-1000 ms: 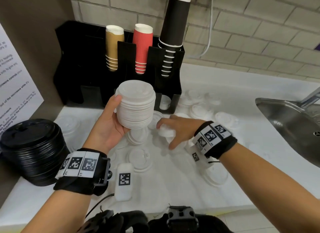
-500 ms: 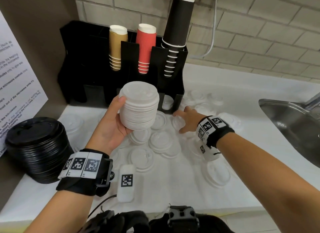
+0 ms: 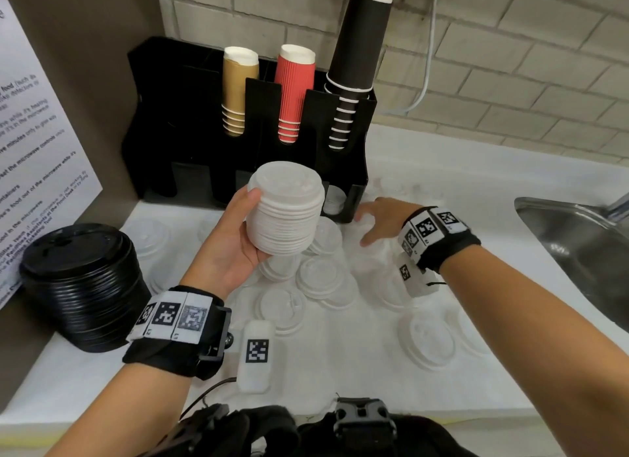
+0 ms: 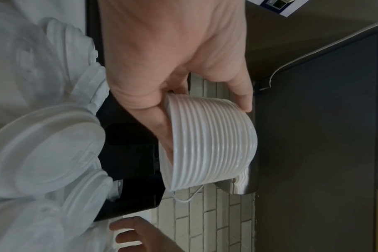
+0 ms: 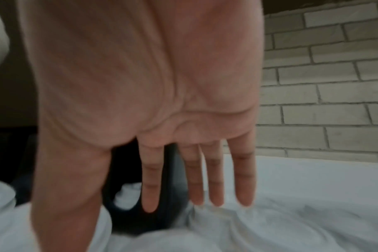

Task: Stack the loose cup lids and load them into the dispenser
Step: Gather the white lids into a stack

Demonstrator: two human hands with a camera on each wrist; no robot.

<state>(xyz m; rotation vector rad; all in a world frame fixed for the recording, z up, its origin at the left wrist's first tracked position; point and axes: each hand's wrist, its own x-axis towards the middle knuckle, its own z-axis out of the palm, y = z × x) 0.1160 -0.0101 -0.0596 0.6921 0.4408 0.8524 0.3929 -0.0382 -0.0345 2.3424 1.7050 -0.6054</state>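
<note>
My left hand [image 3: 235, 232] grips a tall stack of white lids [image 3: 286, 208] from the side, held up in front of the black dispenser [image 3: 190, 123]; the same stack of white lids [image 4: 209, 145] fills the left wrist view with thumb and fingers curled round it. My right hand [image 3: 377, 218] reaches over loose white lids [image 3: 320, 276] near the dispenser's right corner, fingers [image 5: 242, 179] straight and spread, holding nothing. Several loose lids lie scattered on the white counter [image 3: 340, 364].
The dispenser holds tan cups [image 3: 236, 89], red cups [image 3: 292, 92] and tall black cups [image 3: 357, 55]. A stack of black lids [image 3: 81, 286] stands at the left. A steel sink [image 3: 578, 249] lies at the right. A white tagged block [image 3: 256, 354] lies near my left wrist.
My right hand let go of the lids it held near the stack and moved back and right toward the dispenser's corner, fingers now spread. The left hand kept the stack steady.
</note>
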